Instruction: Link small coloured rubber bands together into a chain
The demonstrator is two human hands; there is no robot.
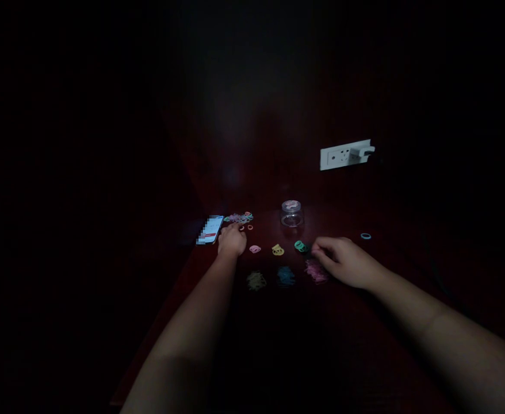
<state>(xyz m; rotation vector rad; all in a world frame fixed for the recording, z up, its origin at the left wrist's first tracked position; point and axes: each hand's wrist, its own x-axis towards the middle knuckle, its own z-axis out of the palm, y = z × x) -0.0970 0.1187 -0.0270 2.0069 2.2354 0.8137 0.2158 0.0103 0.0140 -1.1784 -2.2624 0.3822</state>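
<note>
My left hand (232,238) rests at the near edge of a mixed pile of small coloured hair ties (240,218), fingers stretched toward it. My right hand (343,259) is closed in a pinch just above a pink pile of hair ties (316,271); what its fingertips hold is too small and dim to make out. Left of the pinch lie green hair ties (300,246), then yellow hair ties (278,249) and pale pink hair ties (255,249). Nearer me are a blue pile (286,276) and a dull yellowish pile (256,280).
A clear lidded jar (292,214) stands behind the rows. A lit phone (210,230) lies at the table's left edge. One light blue hair tie (366,236) sits apart at right. A wall socket (345,155) holds a white plug. The surroundings are very dark.
</note>
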